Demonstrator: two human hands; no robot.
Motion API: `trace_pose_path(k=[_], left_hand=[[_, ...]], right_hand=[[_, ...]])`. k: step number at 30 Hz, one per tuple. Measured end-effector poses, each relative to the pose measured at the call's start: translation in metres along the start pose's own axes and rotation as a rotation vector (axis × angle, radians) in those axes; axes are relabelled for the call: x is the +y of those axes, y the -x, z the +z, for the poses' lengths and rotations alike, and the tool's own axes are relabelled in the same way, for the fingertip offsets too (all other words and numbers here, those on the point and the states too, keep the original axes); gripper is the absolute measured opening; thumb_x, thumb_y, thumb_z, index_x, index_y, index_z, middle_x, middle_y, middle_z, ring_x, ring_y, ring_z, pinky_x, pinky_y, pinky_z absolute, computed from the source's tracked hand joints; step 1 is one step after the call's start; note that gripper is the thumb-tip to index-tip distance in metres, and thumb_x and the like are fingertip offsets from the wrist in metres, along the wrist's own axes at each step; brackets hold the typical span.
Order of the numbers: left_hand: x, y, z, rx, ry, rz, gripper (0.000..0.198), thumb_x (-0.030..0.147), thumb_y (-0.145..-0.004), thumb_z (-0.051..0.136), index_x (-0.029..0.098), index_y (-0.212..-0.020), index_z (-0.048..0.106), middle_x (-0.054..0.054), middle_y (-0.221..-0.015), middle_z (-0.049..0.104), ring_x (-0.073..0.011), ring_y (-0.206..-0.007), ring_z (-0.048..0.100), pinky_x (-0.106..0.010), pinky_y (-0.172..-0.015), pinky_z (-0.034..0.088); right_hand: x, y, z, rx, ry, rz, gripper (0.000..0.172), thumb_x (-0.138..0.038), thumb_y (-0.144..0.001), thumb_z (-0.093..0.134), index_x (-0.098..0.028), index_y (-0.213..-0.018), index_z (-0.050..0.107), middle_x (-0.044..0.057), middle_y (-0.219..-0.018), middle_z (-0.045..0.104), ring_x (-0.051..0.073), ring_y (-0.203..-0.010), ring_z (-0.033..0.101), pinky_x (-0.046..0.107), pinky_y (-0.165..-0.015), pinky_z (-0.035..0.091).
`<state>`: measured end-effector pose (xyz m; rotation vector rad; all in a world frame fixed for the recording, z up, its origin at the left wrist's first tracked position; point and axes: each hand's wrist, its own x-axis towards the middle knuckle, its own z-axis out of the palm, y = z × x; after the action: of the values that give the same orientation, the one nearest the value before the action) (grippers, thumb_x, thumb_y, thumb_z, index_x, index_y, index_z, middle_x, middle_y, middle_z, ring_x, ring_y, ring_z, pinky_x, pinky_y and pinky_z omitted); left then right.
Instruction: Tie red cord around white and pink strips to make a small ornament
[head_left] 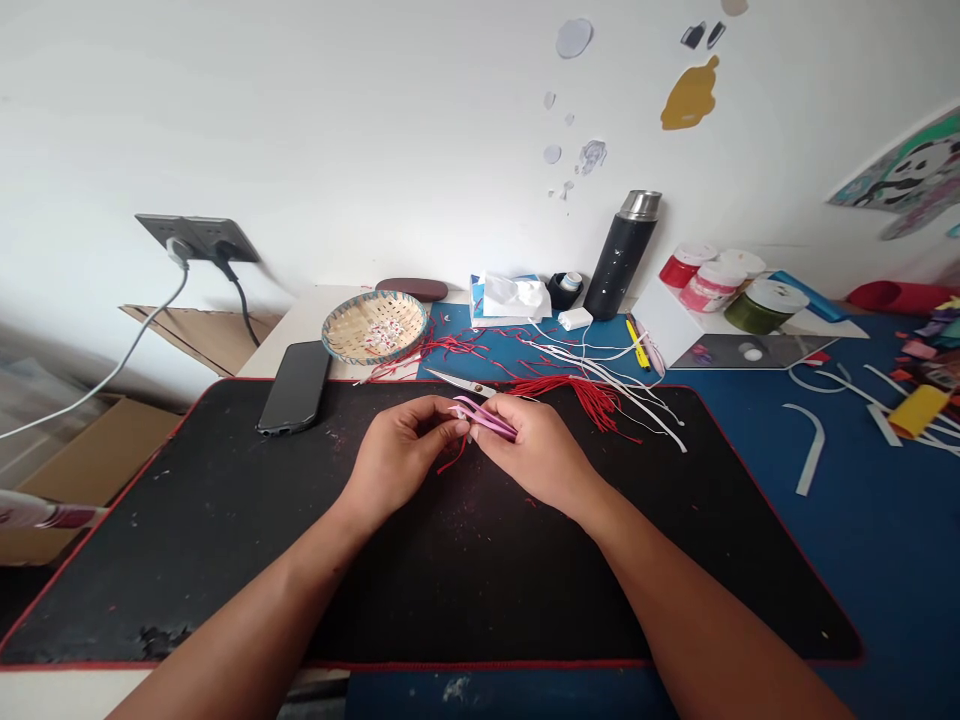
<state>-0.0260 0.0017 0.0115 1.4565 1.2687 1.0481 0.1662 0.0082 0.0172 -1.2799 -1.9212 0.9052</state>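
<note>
My right hand (536, 440) is closed around a pair of pink tweezers (491, 420), whose tips point left toward my left hand. Between the thumb and forefinger of my left hand (405, 445) is a small white and red knotted piece (460, 412), partly covered by the fingers. A short red cord (451, 461) hangs below the pinch. The tweezer tips lie at the piece; whether they grip it I cannot tell. Just behind my hands lie scissors (459, 381) with their blades pointing left. Red cords (592, 398) and white cords (637, 405) spread behind my right hand.
A black mat (262, 540) lies under my arms. At its back left are a phone (295, 388) and a woven basket (367, 340) with small red and white bits. Farther back stand a tissue box (487, 305), a black flask (622, 255) and paint jars (765, 305).
</note>
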Motion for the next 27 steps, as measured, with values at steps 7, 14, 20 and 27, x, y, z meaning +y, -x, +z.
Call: trace_pose_path(k=[7,14,20,27], left_hand=[[0.0039,0.0001,0.0009,0.003,-0.183,0.079,0.013,0.032,-0.085,0.076,0.024,-0.093,0.082,-0.003,-0.090,0.081,-0.0226,-0.083,0.070,-0.030,-0.082,0.052],[0.0063,-0.0027,-0.0010,0.003,0.081,-0.052,0.028,0.044,-0.082,0.081,0.018,-0.090,0.078,-0.003,-0.076,0.073,-0.0168,-0.065,0.061,-0.029,-0.064,0.049],[0.0034,-0.0048,-0.0004,-0.007,0.324,-0.087,0.036,0.046,-0.077,0.089,0.016,-0.086,0.073,-0.002,-0.072,0.070,-0.0143,-0.064,0.060,-0.027,-0.063,0.049],[0.0002,-0.0042,0.0000,-0.005,0.326,-0.073,0.032,0.043,-0.080,0.088,0.016,-0.085,0.072,-0.002,-0.072,0.070,-0.0141,-0.065,0.062,-0.027,-0.064,0.050]], right_hand=[[0.0038,-0.0001,0.0015,-0.020,0.059,0.012,0.024,-0.026,-0.091,0.064,-0.022,-0.071,0.052,-0.005,-0.063,0.053,0.013,-0.058,0.044,0.027,-0.055,0.029],[0.0030,-0.0022,0.0023,-0.010,-0.123,0.077,0.020,-0.037,-0.098,0.062,-0.020,-0.090,0.068,0.000,-0.082,0.067,0.016,-0.071,0.056,0.027,-0.063,0.038],[0.0003,-0.0025,0.0011,0.009,-0.216,0.078,0.021,-0.038,-0.097,0.064,-0.019,-0.100,0.071,0.001,-0.092,0.072,0.018,-0.081,0.062,0.028,-0.073,0.044],[0.0001,-0.0016,0.0029,0.012,-0.241,0.078,0.020,-0.038,-0.097,0.065,-0.019,-0.097,0.071,0.000,-0.089,0.071,0.017,-0.079,0.061,0.028,-0.071,0.043]])
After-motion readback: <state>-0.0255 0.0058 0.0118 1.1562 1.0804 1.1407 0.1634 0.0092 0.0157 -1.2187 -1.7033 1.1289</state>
